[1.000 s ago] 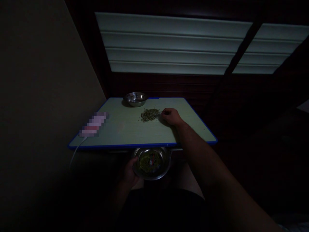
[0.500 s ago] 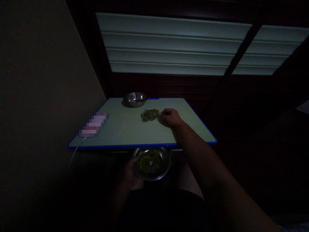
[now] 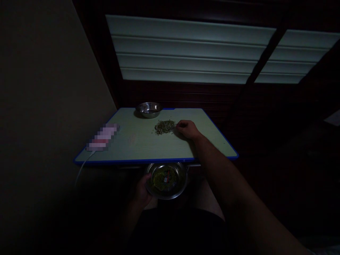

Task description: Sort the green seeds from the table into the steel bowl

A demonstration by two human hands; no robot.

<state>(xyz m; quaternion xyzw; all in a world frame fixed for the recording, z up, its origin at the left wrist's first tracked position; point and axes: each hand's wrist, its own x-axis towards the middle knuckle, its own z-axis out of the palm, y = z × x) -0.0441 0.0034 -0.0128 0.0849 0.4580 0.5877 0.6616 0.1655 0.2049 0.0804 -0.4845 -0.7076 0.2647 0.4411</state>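
My left hand (image 3: 143,187) grips the left rim of a steel bowl (image 3: 172,195) below the table's front edge. Small green beans, apparently mung beans (image 3: 159,179), lie in that bowl with a dark, labelled packet (image 3: 167,177) among them. Over the table, the fingers of my right hand (image 3: 186,129) are closed at the right side of a spread of greenish-brown beans (image 3: 163,126). A thin greyish utensil (image 3: 173,128) sticks out from these fingers toward the beans; its kind is too dim to make out.
The pale green table (image 3: 148,145) has a blue edge. Another steel bowl (image 3: 148,110) stands at its back left. On the left side lies a blurred pink phone-like object (image 3: 103,137) with a white cable (image 3: 83,166). A wall and dark-framed slatted panels (image 3: 186,49) surround the table.
My right hand has shifted very slightly left, and less of the thin utensil shows. My left hand and its bowl stay nearly still.
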